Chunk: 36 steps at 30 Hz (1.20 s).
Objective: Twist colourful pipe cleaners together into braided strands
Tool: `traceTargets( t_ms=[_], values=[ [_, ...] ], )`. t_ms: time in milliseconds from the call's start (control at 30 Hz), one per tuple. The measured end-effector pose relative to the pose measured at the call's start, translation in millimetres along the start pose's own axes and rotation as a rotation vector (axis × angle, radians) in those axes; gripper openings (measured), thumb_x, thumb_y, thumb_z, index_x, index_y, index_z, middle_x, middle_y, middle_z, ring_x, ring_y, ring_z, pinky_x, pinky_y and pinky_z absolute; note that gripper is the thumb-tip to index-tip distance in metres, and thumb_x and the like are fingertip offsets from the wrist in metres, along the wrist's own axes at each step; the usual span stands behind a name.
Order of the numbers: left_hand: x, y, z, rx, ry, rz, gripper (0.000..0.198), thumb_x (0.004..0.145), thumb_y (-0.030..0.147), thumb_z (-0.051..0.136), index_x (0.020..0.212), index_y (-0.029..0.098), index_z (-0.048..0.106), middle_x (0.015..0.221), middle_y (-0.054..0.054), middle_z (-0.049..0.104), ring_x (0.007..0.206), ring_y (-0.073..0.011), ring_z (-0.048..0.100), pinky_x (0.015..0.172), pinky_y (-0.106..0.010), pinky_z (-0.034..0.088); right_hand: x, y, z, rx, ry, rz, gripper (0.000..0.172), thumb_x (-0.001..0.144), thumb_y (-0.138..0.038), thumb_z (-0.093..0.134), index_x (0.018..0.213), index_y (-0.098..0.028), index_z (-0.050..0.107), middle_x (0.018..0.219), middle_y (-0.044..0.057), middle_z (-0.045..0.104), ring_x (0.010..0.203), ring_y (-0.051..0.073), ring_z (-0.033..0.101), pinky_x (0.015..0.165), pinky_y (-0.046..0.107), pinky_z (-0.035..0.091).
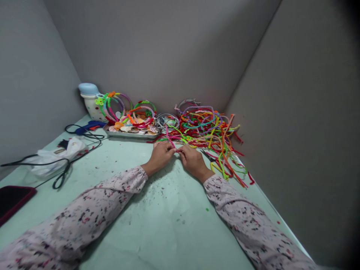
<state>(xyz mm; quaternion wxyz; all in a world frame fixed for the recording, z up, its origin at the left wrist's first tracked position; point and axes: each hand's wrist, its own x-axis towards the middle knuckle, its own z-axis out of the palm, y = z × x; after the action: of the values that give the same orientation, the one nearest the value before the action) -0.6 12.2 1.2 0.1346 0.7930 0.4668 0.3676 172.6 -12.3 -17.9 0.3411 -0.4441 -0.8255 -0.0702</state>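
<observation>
Head view: pink pipe cleaner point(170, 140) over the table point(180, 228), pinched in the grip of both left hand point(161, 155) and right hand point(194, 160), fingertips nearly meeting. Free length points away and slightly left, long axis roughly front-to-back, nearer left hand.

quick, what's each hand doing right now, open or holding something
Left hand: closed, pinching the pink fuzzy stem between its fingertips.
Right hand: closed, fingertips pinching the same pink fuzzy stem, close beside the left hand's.
</observation>
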Motion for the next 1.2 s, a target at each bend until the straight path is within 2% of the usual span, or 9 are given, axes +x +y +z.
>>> traceTargets(
  t_ms=[300,667,967,1200],
  values=[
    [0.7,-2.5,2.0,-0.054,-0.043,-0.085,0.019,0.081,0.025,0.056,0.065,0.018,0.063,0.070,-0.001,0.065,0.071,-0.0154,0.056,0.070,-0.029,0.041,-1.1,-0.7,-1.0,-0.060,-0.031,-0.033,0.016,0.095,-0.020,0.044,0.094,-0.019,0.060,0.086,0.006,0.062,0.081,0.019,0.057,0.070,0.028,0.041],
    [-1.4,-1.4,0.5,0.002,0.051,0.004,0.019,0.086,0.032,0.055,0.079,0.019,0.067,0.082,-0.002,0.067,0.081,-0.0173,0.058,0.082,-0.033,0.041,1.2,3.6,2.7,0.063,0.030,0.048,0.015,0.095,-0.021,0.046,0.100,-0.020,0.060,0.095,0.006,0.065,0.087,0.019,0.059,0.075,0.029,0.046],
    [-2.3,-1.3,1.1,0.030,0.023,-0.002,0.020,0.086,0.031,0.055,0.075,0.020,0.067,0.080,-0.002,0.068,0.081,-0.0176,0.059,0.083,-0.033,0.040,-0.6,2.3,1.7,0.087,0.014,0.040,0.015,0.093,-0.021,0.048,0.102,-0.020,0.060,0.097,0.007,0.065,0.090,0.019,0.059,0.078,0.029,0.046],
    [-1.7,-0.4,1.9,0.023,0.008,-0.009,0.020,0.084,0.026,0.054,0.069,0.019,0.065,0.076,-0.002,0.067,0.077,-0.0168,0.058,0.078,-0.032,0.040,-1.4,1.5,1.7,0.043,-0.009,0.021,0.014,0.093,-0.022,0.047,0.098,-0.021,0.060,0.092,0.006,0.064,0.085,0.018,0.058,0.074,0.028,0.044]
  ],
)
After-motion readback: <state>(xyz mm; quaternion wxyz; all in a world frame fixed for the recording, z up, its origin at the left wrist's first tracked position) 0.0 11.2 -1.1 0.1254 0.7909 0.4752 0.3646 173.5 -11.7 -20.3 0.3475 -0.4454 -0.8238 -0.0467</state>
